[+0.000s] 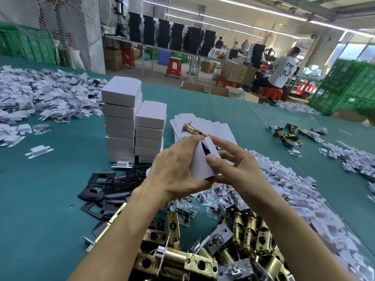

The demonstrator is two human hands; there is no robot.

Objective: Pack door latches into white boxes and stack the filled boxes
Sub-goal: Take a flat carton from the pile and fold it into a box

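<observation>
Above the door latches (249,226), left hand (174,171) and right hand (237,165) grasp a white box (200,165), flap ajar.

Long white ceiling strip lights (334,27) keep the hall bright and even, while daylight blows out the tall windows (353,51) at far right. Shadows on the teal cloth-covered table (40,199) are faint and soft. The brass-coloured metal door latches (249,226) glint. The small white cardboard box (203,167) between the left hand (174,173) and the right hand (237,165) looks sharp. The tall black cartons (176,37) at the back go soft, and straight lines bow near the edges.
</observation>
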